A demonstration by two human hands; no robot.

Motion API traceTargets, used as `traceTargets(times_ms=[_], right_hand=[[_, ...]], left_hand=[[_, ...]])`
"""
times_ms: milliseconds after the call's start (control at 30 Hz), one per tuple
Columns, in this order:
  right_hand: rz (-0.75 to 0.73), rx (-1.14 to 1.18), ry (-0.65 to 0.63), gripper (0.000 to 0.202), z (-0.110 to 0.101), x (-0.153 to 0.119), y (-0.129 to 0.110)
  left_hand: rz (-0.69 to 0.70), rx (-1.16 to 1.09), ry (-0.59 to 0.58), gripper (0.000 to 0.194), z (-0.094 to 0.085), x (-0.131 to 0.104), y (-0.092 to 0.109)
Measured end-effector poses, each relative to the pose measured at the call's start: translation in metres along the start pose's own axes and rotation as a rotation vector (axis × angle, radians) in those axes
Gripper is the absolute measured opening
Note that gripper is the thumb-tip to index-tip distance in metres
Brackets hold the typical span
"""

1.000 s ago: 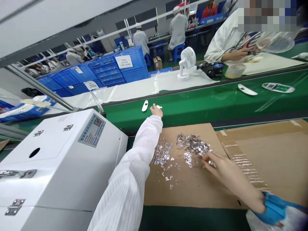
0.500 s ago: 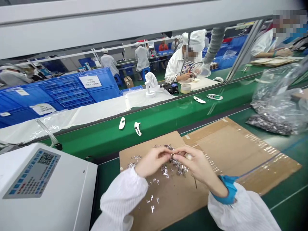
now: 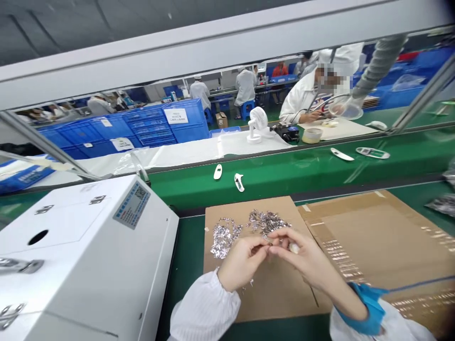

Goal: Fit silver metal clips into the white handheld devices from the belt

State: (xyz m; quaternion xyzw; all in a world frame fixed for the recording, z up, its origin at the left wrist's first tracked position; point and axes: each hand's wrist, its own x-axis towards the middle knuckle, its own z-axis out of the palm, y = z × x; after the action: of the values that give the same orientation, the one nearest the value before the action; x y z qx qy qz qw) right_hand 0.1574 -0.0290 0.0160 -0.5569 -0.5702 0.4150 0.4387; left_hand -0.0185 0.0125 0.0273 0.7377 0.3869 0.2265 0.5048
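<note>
My left hand (image 3: 245,260) and my right hand (image 3: 302,258) meet over a cardboard sheet (image 3: 263,303), fingertips pinched together. Whatever sits between the fingertips is too small to make out. A pale, rounded bit (image 3: 294,247) shows among the right fingers, and a thin dark rod (image 3: 314,297) slants out below that hand; whether the hand grips it is unclear. Just beyond the fingers lies a heap of small shiny metal pieces (image 3: 266,221). To the left of it is a second, brighter pile of metal pieces (image 3: 223,239). A few loose ones are partly hidden by my left hand.
A white machine box (image 3: 106,255) stands at left. Another cardboard piece (image 3: 373,232) lies right. White plastic shells (image 3: 218,172) rest on the green ledge (image 3: 284,173), with a small fan (image 3: 256,124) behind. A co-worker (image 3: 305,102) sits across. Plastic bags (image 3: 442,203) lie far right.
The view has swung left, so more of the white box shows and the bags slide toward the right edge. Both hands stay pinched together and now sit nearer the sheet's front, uncovering the piles.
</note>
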Motion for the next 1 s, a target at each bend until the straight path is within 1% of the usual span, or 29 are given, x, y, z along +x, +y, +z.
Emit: traceTargets(times_ms=[100, 200, 300, 367, 433, 500, 567, 633, 733, 833, 900, 1000], right_hand=[[0.056, -0.039, -0.044, 0.025, 0.002, 0.000, 0.005], [0.072, -0.089, -0.107, 0.025, 0.004, -0.001, 0.011], [0.087, -0.133, -0.145, 0.025, 0.006, -0.002, 0.016], [0.088, -0.139, -0.165, 0.025, 0.008, -0.002, 0.018], [0.085, -0.125, -0.183, 0.026, 0.010, -0.003, 0.020], [0.089, -0.117, -0.189, 0.028, 0.011, -0.004, 0.025], [0.105, -0.137, -0.210, 0.030, 0.012, -0.008, 0.036], [0.139, -0.170, -0.263, 0.033, 0.012, -0.013, 0.051], [0.207, -0.175, -0.366, 0.034, 0.016, -0.022, 0.079], [0.260, -0.119, -0.421, 0.036, 0.024, -0.031, 0.101], [0.295, -0.070, -0.415, 0.039, 0.029, -0.035, 0.108], [0.355, -0.004, -0.407, 0.045, 0.031, -0.037, 0.107]], left_hand=[[-0.005, 0.108, 0.015, 0.026, 0.001, -0.006, 0.000], [-0.071, 0.202, -0.009, 0.028, 0.000, -0.011, -0.001], [-0.174, 0.181, -0.015, 0.030, 0.000, -0.013, -0.002], [-0.215, 0.148, -0.006, 0.029, 0.003, -0.015, -0.004], [-0.239, 0.135, 0.020, 0.029, 0.006, -0.018, -0.007], [-0.246, 0.121, 0.082, 0.027, 0.010, -0.023, -0.013], [-0.254, 0.060, 0.191, 0.026, 0.010, -0.030, -0.023], [-0.278, -0.083, 0.339, 0.027, 0.005, -0.039, -0.037], [-0.311, -0.310, 0.594, 0.030, -0.011, -0.054, -0.064], [-0.284, -0.440, 0.800, 0.036, -0.027, -0.064, -0.093], [-0.251, -0.509, 0.936, 0.040, -0.032, -0.066, -0.110], [-0.210, -0.551, 1.136, 0.045, -0.031, -0.062, -0.129]])
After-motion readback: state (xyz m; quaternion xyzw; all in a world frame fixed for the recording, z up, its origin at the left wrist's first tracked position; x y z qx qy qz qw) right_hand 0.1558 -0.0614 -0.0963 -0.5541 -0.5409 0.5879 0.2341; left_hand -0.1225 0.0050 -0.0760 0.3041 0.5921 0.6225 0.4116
